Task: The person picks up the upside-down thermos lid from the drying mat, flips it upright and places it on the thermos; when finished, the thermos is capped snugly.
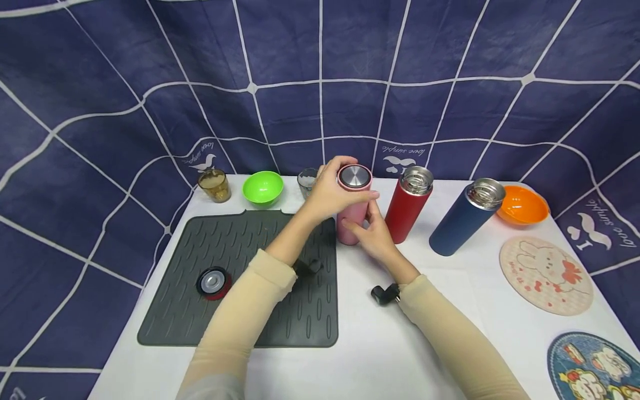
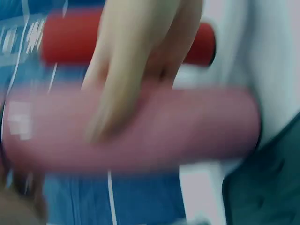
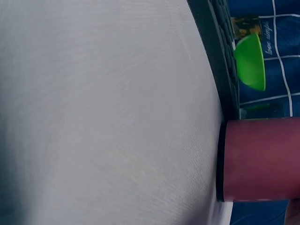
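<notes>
A pink thermos bottle [image 1: 354, 214] with a steel-topped lid [image 1: 355, 176] stands on the white table, beside the dark mat's right edge. My left hand [image 1: 327, 193] holds it by the lid from the left, thumb reaching across the front. Lower down, my right hand [image 1: 376, 238] grips the bottle's body from the right. The left wrist view shows the pink body [image 2: 201, 126] with right-hand fingers [image 2: 123, 84] around it, blurred. In the right wrist view only the bottle's lower part [image 3: 262, 159] is plain, its base at the table.
Right of the bottle stand lidless red [image 1: 407, 211] and blue [image 1: 460, 222] thermoses. A red-and-black lid [image 1: 214, 282] lies on the grey mat [image 1: 175, 300]. Behind are an amber glass [image 1: 215, 186], a green bowl [image 1: 263, 189] and a clear glass [image 1: 306, 180]. An orange bowl [image 1: 523, 206] sits far right.
</notes>
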`<control>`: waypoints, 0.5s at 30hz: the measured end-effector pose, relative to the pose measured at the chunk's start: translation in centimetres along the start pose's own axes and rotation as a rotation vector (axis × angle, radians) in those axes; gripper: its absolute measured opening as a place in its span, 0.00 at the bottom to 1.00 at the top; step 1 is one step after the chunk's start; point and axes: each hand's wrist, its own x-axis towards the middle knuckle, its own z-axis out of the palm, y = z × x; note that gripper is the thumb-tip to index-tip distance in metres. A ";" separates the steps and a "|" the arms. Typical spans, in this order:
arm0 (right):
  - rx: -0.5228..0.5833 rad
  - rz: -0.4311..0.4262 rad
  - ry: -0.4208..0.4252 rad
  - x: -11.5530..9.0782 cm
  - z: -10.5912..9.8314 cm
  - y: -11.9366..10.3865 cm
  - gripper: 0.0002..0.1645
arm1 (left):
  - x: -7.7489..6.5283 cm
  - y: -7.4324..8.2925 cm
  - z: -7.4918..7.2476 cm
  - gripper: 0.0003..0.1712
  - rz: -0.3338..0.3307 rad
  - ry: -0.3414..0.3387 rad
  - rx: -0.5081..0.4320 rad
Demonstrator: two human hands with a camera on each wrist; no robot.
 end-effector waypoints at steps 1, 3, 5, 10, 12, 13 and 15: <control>-0.001 -0.006 0.002 0.0 0.0 0.0 0.46 | 0.0 0.1 0.5 0.42 -0.003 0.058 0.038; -0.002 -0.011 0.004 0.0 0.0 -0.1 0.47 | 0.0 0.3 1.0 0.41 -0.006 0.125 0.103; -0.009 -0.015 0.003 0.0 0.0 -0.1 0.47 | 0.3 0.2 0.9 0.37 0.011 0.104 0.088; -0.010 -0.011 -0.005 0.0 -0.1 -0.1 0.44 | 1.5 -0.4 -0.5 0.34 0.050 -0.162 -0.137; -0.004 -0.013 -0.001 0.2 -0.2 0.5 0.42 | 1.7 -0.6 -0.9 0.34 0.036 -0.240 -0.214; -0.007 -0.014 0.004 0.3 -0.2 0.9 0.42 | 1.7 -0.7 -0.9 0.34 0.030 -0.255 -0.235; -0.015 -0.018 0.012 0.5 -0.2 1.8 0.42 | 1.5 -0.7 -0.6 0.35 0.018 -0.235 -0.263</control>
